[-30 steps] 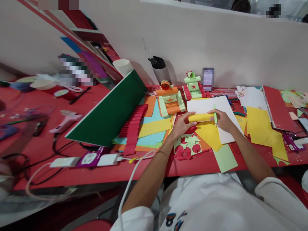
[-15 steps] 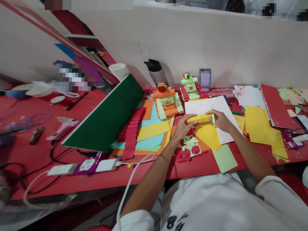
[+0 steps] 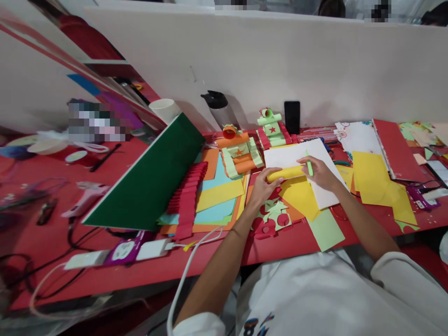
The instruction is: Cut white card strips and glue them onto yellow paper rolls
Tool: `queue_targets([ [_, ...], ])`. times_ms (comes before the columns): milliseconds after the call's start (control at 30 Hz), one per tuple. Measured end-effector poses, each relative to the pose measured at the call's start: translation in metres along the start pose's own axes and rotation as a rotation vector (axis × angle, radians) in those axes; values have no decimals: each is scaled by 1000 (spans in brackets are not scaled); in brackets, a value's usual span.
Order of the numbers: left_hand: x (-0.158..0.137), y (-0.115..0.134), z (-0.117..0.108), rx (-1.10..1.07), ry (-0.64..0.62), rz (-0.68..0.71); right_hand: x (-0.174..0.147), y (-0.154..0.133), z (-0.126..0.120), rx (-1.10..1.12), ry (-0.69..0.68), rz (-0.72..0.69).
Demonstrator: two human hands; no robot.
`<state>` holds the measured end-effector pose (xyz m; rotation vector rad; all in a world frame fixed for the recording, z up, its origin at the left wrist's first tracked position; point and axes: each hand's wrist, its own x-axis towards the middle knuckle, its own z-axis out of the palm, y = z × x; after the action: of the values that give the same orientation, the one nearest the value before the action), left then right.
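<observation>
A yellow paper roll (image 3: 287,174) lies crosswise over a white sheet (image 3: 320,151). Its left end is gripped by my left hand (image 3: 263,185). My right hand (image 3: 319,171) is closed on a light green pen (image 3: 309,164), held near the roll's right end. Under the roll is a piece of yellow paper (image 3: 303,198). Green paper scraps (image 3: 275,215) with cut-out shapes lie below my left hand. Behind my hands stand an orange and green paper figure (image 3: 240,151) and a red and green one (image 3: 272,129), both built of rolled paper.
A dark green board (image 3: 147,172) leans at the left, beside a pleated red paper strip (image 3: 185,205). A bottle (image 3: 220,109) and a phone (image 3: 292,116) stand by the wall. A white cable (image 3: 191,270) crosses the table's front edge. Yellow sheets (image 3: 373,175) lie at the right.
The view has shifted a little, and the phone's lit screen has gone dark. Both hands keep their holds; the pen tilts slightly differently.
</observation>
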<state>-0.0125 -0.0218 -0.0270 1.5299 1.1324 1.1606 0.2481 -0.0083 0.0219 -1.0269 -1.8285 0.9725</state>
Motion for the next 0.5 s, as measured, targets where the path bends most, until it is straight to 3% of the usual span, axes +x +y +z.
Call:
queue_targets([
  [133,0,1,-1,64,38,49,5,8,-15,3,161,-66],
  [233,0,0,-2,102,77,98,27,23,-35,-18,233,-26],
  [367,1,-3,-1,123,93,128,90,50,-57,-138,402,-19],
  [500,-1,-5,-1,94,83,110,168,70,-54,-235,544,56],
])
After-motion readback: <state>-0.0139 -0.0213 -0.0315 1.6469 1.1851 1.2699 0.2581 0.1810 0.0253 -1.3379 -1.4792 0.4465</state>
